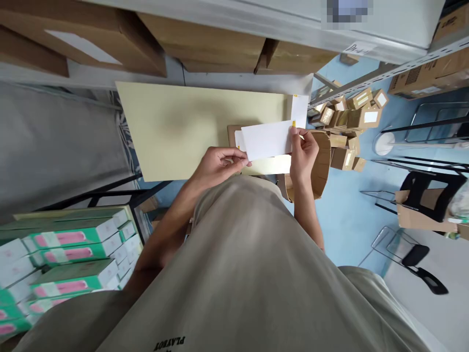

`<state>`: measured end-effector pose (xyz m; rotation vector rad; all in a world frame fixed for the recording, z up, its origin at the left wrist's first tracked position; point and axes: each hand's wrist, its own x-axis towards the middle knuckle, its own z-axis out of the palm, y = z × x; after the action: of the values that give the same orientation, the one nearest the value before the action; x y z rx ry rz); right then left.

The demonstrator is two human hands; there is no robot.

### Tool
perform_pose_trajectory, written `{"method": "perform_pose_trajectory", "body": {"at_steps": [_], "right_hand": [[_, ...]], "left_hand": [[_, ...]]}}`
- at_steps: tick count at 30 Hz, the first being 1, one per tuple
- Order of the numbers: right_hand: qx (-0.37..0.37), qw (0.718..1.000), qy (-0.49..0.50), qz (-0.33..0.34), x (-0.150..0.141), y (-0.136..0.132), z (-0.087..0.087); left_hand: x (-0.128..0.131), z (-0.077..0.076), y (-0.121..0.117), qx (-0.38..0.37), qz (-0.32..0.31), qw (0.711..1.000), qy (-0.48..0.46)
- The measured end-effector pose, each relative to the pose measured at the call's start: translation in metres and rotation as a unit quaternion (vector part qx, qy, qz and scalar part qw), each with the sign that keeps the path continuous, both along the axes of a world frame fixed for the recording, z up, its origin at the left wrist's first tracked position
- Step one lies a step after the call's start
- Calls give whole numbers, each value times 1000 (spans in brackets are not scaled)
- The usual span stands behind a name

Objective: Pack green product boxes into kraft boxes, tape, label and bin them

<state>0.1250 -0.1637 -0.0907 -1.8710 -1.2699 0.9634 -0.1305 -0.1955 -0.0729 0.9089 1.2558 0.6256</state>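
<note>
Between my hands is a flat white card or slim box [268, 141] with a small yellow mark at its right end; which of the two it is, I cannot tell. My left hand [222, 165] pinches its lower left corner between thumb and fingers. At the right end, my right hand [305, 152] grips it with the thumb on top beside the yellow mark. Partly hidden beneath it are another white piece [239, 138] and a brown cardboard piece [232, 131]. A pale yellow tabletop [176, 122] lies below, and a white stack or box [300, 108] stands at its right end.
Brown cartons [220, 44] line the shelf behind the table. An open cardboard box [320, 166] is beside my right forearm. Small cartons [351, 117] lie on the blue floor, near black chairs [432, 195]. Green and white boxes [73, 244] are stacked at lower left.
</note>
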Motion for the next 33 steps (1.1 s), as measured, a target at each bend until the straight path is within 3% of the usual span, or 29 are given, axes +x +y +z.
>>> {"method": "perform_pose_trajectory", "body": {"at_steps": [4, 10, 13, 19, 24, 26, 28, 31, 33], "right_hand": [[5, 999, -18, 31, -18, 0, -3], [15, 992, -17, 123, -47, 3, -15], [16, 986, -26, 163, -73, -4, -1], [46, 960, 22, 275, -119, -32, 48], [52, 958, -23, 283, -142, -39, 50], [46, 959, -31, 279, -149, -40, 45], [46, 966, -30, 252, -153, -42, 40], [52, 985, -10, 167, -151, -47, 35], [49, 994, 10, 96, -146, -49, 33]], "left_hand": [[-23, 2, -6, 28, 5, 999, -14], [-47, -9, -9, 121, 10, 991, -47], [-56, -13, -10, 154, 25, 987, -41], [-75, -16, -14, 193, 26, 981, 4], [-91, -21, -20, 207, 13, 978, 12], [-98, -32, -21, 205, 9, 978, 22], [-110, -52, -20, 193, 9, 980, 56], [-147, -99, -11, 160, 30, 972, 169], [-191, -135, -4, 128, 61, 949, 281]]}}
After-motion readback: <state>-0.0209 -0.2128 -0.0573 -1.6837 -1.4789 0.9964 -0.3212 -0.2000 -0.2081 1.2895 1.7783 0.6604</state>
